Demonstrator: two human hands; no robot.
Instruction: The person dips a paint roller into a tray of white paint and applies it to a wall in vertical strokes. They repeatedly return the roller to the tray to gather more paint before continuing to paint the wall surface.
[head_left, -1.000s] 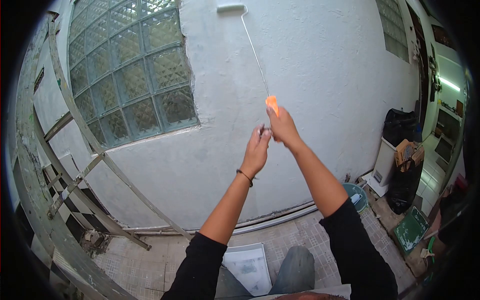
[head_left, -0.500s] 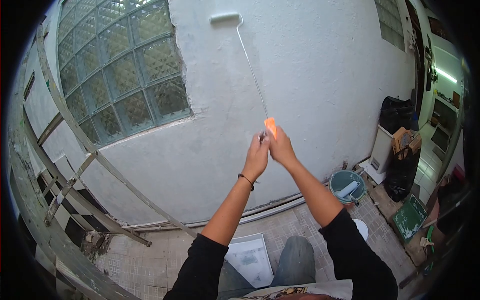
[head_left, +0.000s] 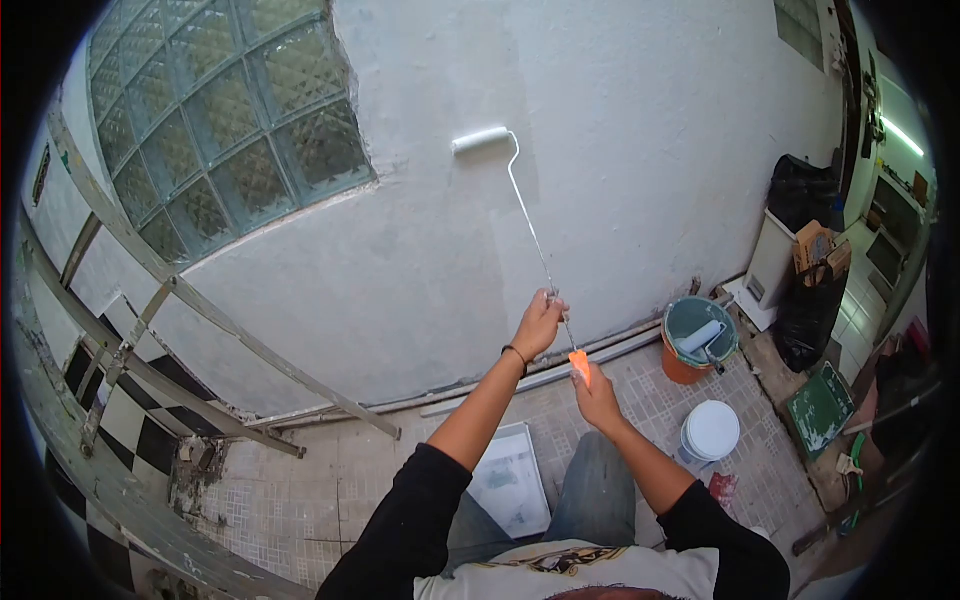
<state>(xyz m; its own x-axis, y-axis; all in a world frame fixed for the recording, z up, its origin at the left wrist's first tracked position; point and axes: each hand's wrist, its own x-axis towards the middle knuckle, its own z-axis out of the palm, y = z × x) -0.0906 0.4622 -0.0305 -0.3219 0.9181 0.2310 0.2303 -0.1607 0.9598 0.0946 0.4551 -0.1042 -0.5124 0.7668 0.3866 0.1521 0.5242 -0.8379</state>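
Note:
A paint roller (head_left: 483, 140) with a white sleeve rests against the pale wall (head_left: 640, 130), just right of the glass-block window (head_left: 240, 120). Its thin metal rod runs down to an orange handle. My right hand (head_left: 598, 397) is wrapped around that handle low in front of me. Higher up, my left hand (head_left: 542, 320) grips the metal rod. A darker, damp-looking patch shows on the wall around the sleeve. Between my legs on the floor lies a white paint tray (head_left: 512, 480), partly hidden by my arm and leg.
To the right stands an orange bucket (head_left: 688, 366) with a second roller (head_left: 700, 336) in it. Nearby are a white lidded pail (head_left: 711, 430), a black bag (head_left: 803, 330) and a green board (head_left: 818, 408). A metal scaffold frame (head_left: 225, 317) crosses the left side.
The roller has moved down the wall. My hands have come lower and apart, the left now on the rod, the right on the handle. The view has tilted downward.

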